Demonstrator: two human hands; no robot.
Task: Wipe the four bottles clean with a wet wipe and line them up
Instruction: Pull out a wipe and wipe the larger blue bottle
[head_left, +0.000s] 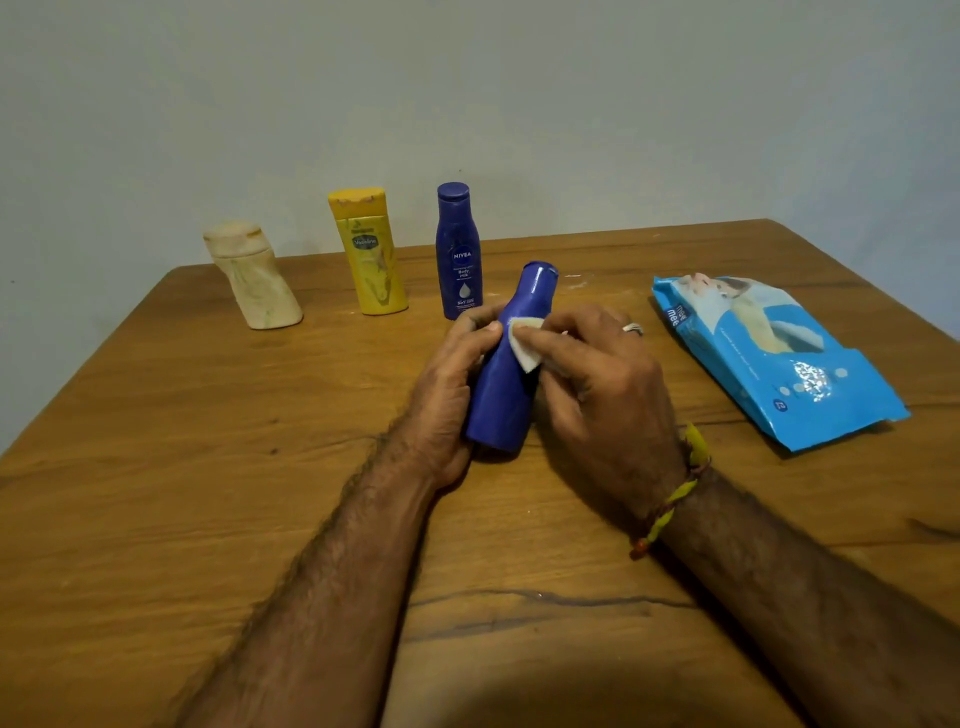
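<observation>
Left hand (452, 384) is gripping the tilted blue bottle (506, 384) over the table (208, 467); right hand (597, 384) is pressing the wet wipe (524, 345) against it. I am judging slip risk: wet plastic could be twisting loose toward the standing Nivea bottle (458, 249).

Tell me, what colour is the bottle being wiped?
Blue: the bottle in the left hand is solid blue, seen best in the head view.

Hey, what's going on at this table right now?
A person is cleaning bottles. The left hand grips a blue bottle, tilted, while the right hand presses a wipe against it. Three more bottles stand in a row behind: beige, yellow and Nivea. The wipes pack lies to the right.
</observation>
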